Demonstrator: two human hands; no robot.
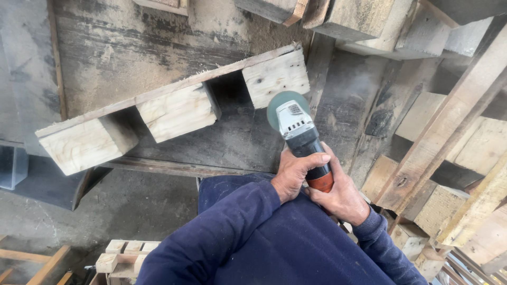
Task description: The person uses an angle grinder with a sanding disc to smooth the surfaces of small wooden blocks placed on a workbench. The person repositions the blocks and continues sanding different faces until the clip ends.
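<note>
The person holds a grinder [300, 138] with both hands, out in front of the body. It has a grey metal head, a black middle and an orange end. A round green-grey disc [285, 108] sits at the far end, pointing away from the person.

The left hand [293, 174] is wrapped around the black middle of the grinder, with the fingers curled tight over the top. The right hand [340, 191] is closed around the orange end, closer to the body. Both hands are shut on the tool. Both arms wear dark blue sleeves [232, 232].

The disc is just beside the end of a pallet piece [174, 108] that rests on an old dark workbench [121, 47]. The pallet piece is a thin board with three chunky wood blocks fixed under it. The disc is close to the block on the right end [277, 76]. I cannot tell for sure if the disc is touching the wood or only near it.

The grinder looks hard and a bit heavy, and it will likely shake and pull, so two hands on the body is a good way to hold it. Fingers should stay well away from the disc. The wood looks rough, dry and stiff, with splinters on the edges.

More pallets and boards [454, 132] are stacked on the right. Small wood blocks [124, 256] lie on the floor below.
</note>
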